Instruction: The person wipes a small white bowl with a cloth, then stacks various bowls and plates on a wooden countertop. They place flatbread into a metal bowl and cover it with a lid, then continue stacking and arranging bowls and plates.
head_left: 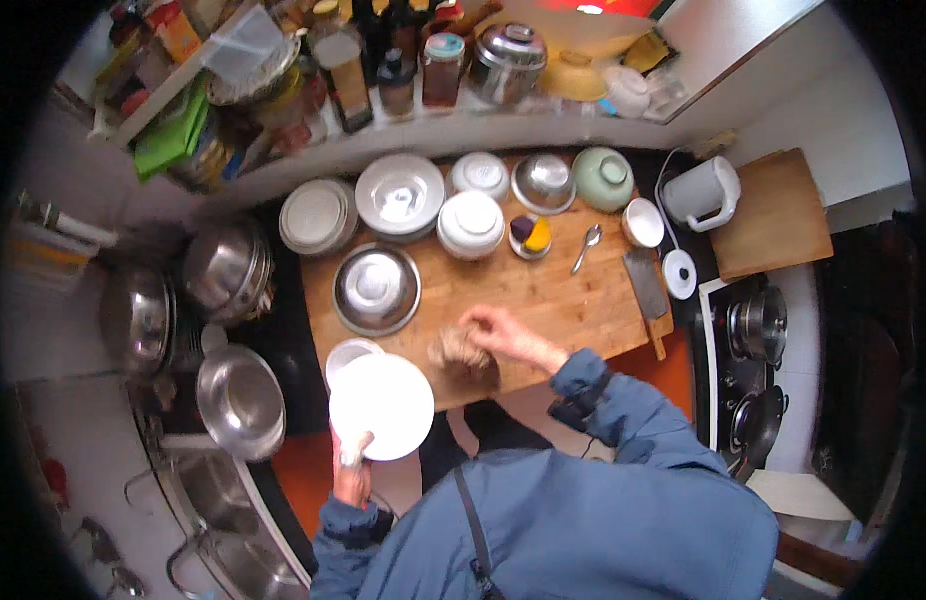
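Note:
My left hand (352, 465) grips the lower edge of a round white plate (385, 405), its surface washed out by bright light. The plate hangs over the front left edge of the wooden board (543, 350) and partly covers a white bowl (345, 354). My right hand (505, 334) is closed on a crumpled beige-brown cloth (457, 349) above the board's front part. An upturned steel bowl (377, 288) lies just beyond the plate.
Along the board's back stand stacked plates (316, 216), white bowls (471, 225) and a green bowl (603, 180). A cleaver (645, 285) and a spoon (587, 247) lie at the right, near a kettle (703, 193). Steel basins (240, 402) and a sink (218, 490) are left, a stove (743, 380) right.

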`<state>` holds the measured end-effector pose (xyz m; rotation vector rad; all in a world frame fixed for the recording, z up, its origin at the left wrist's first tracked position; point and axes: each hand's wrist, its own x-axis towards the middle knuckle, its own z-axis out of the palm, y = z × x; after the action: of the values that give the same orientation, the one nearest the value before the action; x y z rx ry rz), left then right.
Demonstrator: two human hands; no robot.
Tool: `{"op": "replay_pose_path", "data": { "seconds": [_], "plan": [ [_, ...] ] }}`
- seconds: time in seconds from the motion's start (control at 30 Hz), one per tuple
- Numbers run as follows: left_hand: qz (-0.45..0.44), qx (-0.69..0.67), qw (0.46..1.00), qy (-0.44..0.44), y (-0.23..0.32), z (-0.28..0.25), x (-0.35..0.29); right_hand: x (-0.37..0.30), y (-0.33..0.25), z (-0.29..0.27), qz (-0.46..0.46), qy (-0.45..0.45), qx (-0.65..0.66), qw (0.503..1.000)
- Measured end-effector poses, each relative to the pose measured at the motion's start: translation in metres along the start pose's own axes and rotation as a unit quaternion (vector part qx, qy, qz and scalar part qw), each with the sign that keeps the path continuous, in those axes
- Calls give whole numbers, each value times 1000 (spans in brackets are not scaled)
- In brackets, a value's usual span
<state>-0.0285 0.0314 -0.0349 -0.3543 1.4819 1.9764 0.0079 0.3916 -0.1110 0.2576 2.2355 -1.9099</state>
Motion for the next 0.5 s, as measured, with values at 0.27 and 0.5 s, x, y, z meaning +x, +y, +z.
{"op": "replay_pose_path", "data": {
  "seconds": [0.27, 0.5],
  "plan": [
    [-35, -36, 991, -124, -44, 103, 7, -54, -79, 9, -234, -40, -225, 945],
    [-55, 2, 976, -211, -35, 135, 16, -65, -70, 16, -147, -164, -223, 950]
  ]
}}
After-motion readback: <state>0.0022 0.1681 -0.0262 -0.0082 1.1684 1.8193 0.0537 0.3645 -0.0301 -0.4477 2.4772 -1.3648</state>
